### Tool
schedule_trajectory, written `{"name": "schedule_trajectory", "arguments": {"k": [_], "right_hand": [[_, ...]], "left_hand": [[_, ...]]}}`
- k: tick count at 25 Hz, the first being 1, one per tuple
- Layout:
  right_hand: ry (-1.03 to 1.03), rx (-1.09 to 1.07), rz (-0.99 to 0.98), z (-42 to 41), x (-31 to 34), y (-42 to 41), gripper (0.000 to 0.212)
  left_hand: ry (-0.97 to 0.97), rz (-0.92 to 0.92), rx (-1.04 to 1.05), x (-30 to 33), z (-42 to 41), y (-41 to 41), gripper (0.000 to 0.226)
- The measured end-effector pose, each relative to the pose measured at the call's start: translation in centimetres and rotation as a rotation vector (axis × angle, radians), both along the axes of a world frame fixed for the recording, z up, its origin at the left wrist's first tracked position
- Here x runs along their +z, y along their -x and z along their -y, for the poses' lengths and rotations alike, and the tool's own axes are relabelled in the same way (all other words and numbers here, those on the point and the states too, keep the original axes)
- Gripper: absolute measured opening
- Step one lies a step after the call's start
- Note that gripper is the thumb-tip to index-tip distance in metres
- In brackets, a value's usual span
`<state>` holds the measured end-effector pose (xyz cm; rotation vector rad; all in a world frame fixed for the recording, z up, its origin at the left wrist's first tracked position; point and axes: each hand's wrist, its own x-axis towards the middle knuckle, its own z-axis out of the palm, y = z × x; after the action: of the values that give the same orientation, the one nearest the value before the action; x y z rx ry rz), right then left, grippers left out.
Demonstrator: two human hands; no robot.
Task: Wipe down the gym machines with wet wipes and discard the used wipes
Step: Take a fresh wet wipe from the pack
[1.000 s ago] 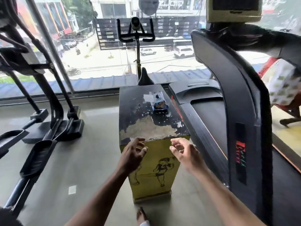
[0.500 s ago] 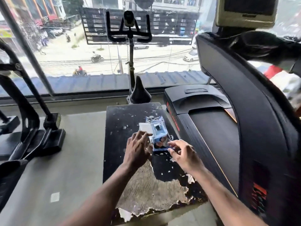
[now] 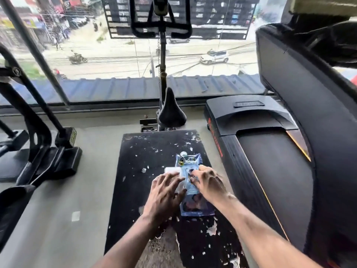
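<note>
both hands down on a blue pack of wipes (image 3: 190,190), lying lengthwise on a black, badly chipped tabletop (image 3: 146,161), right of its middle. left hand (image 3: 164,196) at 7 o'clock of the pack, fingers spread and fairly straight, fingertips resting on the white open flap (image 3: 172,171) at the pack's left edge. right hand (image 3: 209,183) at 3 o'clock, fingers bent and bunched over the pack's opening, fingertips touching the film; cannot tell whether a wipe is pinched between them. lower end of the pack showing a dark printed picture, upper end crinkled and shiny. white flecks of peeled coating scattered across the tabletop, a bare worn patch near its front edge. treadmill (image 3: 270,171) at 3 o'clock of the tabletop, just beside it, with a tall black upright nearer the camera. spin bike (image 3: 171,113) at 12 o'clock, saddle just beyond the tabletop's far edge, handlebars against the window. cross trainer (image 3: 38,151) at 9 o'clock, well apart, on the grey floor.
</note>
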<state>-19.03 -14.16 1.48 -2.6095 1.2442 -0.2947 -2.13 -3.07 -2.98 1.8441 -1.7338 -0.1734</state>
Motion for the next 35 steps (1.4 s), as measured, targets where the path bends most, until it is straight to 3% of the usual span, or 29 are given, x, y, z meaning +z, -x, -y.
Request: {"name": "schedule_trajectory", "arguments": {"k": [5, 14, 23, 26, 29, 33, 35], "right_hand": [[0.0, 0.032, 0.058, 0.2, -0.7, 0.3, 0.019], [-0.257, -0.017, 0.175, 1.2, 1.3, 0.2, 0.013], [0.009, 0.116, 0.176, -0.8, 2.5, 1.5, 0.021], [-0.011, 0.106, 0.182, -0.9, 2.2, 1.8, 0.017], [-0.031, 0.117, 0.079, -1.1, 1.9, 1.7, 0.032], [-0.016, 0.058, 0.175, -1.1, 2.5, 1.3, 0.002], [-0.015, 0.005, 0.2, -1.2, 3.2, 1.4, 0.009]], "left_hand": [[0.013, -0.005, -0.012, 0.1, 0.0, -0.1, 0.036], [0.01, -0.017, -0.012, 0.5, -0.2, -0.2, 0.036], [0.008, -0.007, -0.034, 0.4, -0.3, -0.3, 0.044], [0.019, -0.005, -0.047, 0.2, -0.3, -0.3, 0.044], [0.019, -0.002, -0.055, 0.1, -0.2, -0.2, 0.044], [0.024, 0.004, -0.061, -0.1, -0.2, -0.3, 0.041], [0.018, 0.007, -0.06, -0.2, -0.2, -0.3, 0.041]]}}
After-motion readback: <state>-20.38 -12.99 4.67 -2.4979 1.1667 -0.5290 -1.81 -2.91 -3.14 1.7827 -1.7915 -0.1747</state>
